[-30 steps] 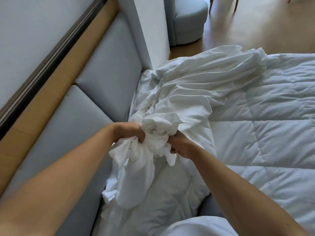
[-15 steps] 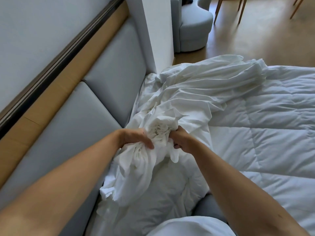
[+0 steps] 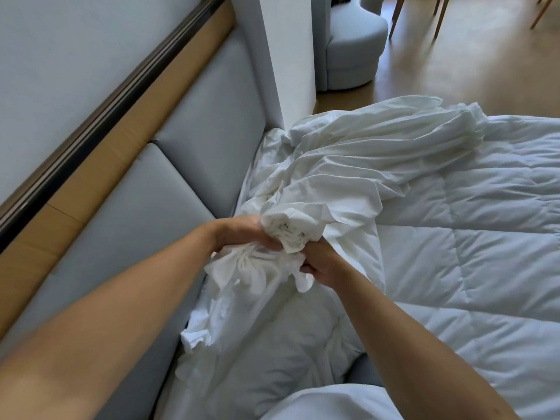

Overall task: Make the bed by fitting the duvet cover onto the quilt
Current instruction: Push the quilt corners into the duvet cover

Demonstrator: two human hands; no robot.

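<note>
Hands together at headboard: left hand and right hand both clutch bunched duvet cover; quilt spread beneath.

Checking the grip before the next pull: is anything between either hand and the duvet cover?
Nothing visible. The left hand and right hand both grip the bunched duvet cover directly, with no other thing between. The quilt lies under and beside the cover.
</note>
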